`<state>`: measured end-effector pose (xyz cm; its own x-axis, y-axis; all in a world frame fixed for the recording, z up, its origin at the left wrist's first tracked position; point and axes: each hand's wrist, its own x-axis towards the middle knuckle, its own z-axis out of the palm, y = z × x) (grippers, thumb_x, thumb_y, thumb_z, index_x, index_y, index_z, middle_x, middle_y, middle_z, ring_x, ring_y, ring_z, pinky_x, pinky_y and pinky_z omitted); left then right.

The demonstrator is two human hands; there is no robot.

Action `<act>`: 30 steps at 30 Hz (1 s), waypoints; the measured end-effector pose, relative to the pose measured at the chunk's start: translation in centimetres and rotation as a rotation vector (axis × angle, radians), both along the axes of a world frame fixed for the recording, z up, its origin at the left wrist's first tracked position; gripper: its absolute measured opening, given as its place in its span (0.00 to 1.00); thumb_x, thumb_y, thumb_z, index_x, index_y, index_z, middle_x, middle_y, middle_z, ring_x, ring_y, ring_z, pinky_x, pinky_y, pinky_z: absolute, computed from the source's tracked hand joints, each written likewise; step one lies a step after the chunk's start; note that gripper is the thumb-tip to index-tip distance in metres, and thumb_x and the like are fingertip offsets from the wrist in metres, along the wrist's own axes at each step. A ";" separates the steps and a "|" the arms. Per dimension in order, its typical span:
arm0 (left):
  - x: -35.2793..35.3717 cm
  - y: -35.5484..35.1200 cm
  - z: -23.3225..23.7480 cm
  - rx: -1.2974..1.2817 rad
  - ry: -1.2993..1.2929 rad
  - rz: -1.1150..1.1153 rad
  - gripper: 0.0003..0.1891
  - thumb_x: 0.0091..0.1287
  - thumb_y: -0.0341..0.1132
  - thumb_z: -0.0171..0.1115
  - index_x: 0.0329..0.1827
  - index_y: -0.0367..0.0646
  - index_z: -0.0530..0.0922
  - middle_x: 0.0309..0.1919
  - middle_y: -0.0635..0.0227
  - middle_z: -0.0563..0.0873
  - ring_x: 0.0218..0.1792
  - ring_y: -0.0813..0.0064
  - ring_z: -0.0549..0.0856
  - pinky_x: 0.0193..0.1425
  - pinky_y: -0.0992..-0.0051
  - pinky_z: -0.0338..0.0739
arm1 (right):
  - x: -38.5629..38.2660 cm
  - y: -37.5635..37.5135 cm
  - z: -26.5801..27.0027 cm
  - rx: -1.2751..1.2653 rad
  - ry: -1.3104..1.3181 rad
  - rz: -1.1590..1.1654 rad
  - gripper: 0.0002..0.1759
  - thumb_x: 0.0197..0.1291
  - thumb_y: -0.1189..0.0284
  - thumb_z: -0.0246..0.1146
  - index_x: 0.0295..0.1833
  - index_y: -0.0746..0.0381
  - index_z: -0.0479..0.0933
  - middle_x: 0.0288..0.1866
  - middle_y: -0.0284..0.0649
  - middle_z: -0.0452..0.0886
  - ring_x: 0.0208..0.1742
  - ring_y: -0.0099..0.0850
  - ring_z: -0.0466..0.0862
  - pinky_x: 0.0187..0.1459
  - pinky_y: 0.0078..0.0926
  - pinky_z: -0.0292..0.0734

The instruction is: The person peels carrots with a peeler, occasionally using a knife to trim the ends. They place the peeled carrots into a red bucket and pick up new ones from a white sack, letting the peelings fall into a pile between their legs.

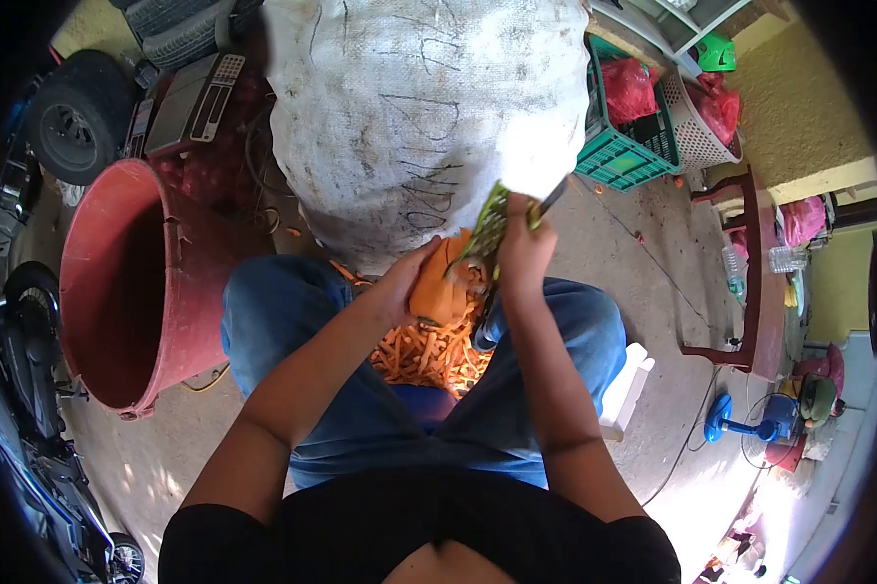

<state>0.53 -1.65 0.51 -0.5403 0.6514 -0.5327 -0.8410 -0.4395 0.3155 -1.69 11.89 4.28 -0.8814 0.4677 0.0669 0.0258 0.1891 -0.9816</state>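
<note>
My left hand (406,287) grips a peeled-looking orange squash (440,295) from the left, above my lap. On the other side my right hand (527,251) is closed around a yellow-green tool (491,222) with a perforated face. A dark, blade-like end juts out past my right fingers. The tool's lower part lies against or just beside the squash; blur hides the exact contact. Below both hands, between my knees, lies a heap of orange strips (436,355). Part of a dark blue surface shows at the heap's near edge.
A big white woven sack (380,127) stands right in front of me. To the left are a red tub (166,292), a tyre (78,117) and a motorcycle (44,380). Rightward stand a green crate (633,156), a wooden frame (764,273) and a blue fan (774,417).
</note>
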 end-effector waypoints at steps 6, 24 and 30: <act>0.3 0.3 -0.2 -0.053 0.039 0.126 0.22 0.65 0.50 0.36 0.46 0.41 0.69 0.36 0.65 0.78 0.34 0.74 0.79 0.37 0.72 0.76 | 1.6 -2.2 -1.4 0.371 0.153 0.140 0.11 0.55 0.70 0.53 0.32 0.69 0.72 0.21 0.48 0.74 0.23 0.38 0.76 0.27 0.29 0.68; -0.4 0.2 -0.8 -0.019 0.081 0.096 0.20 0.65 0.48 0.38 0.47 0.42 0.69 0.37 0.66 0.78 0.36 0.76 0.79 0.38 0.73 0.76 | 1.9 -2.4 -0.7 0.285 0.174 0.158 0.12 0.57 0.68 0.53 0.33 0.68 0.72 0.19 0.46 0.73 0.21 0.28 0.73 0.25 0.25 0.67; -0.8 -0.4 -0.7 -0.031 0.041 0.070 0.20 0.64 0.49 0.41 0.46 0.42 0.69 0.35 0.63 0.78 0.32 0.72 0.80 0.37 0.72 0.77 | -1.5 2.5 -2.8 -0.104 -0.106 -0.113 0.13 0.57 0.69 0.52 0.32 0.70 0.72 0.19 0.38 0.73 0.19 0.25 0.71 0.23 0.24 0.66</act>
<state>-0.22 -2.04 -0.15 -0.6061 0.5944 -0.5286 -0.7943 -0.4866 0.3637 -3.15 14.43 1.50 -0.8223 0.5638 -0.0773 0.1451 0.0764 -0.9865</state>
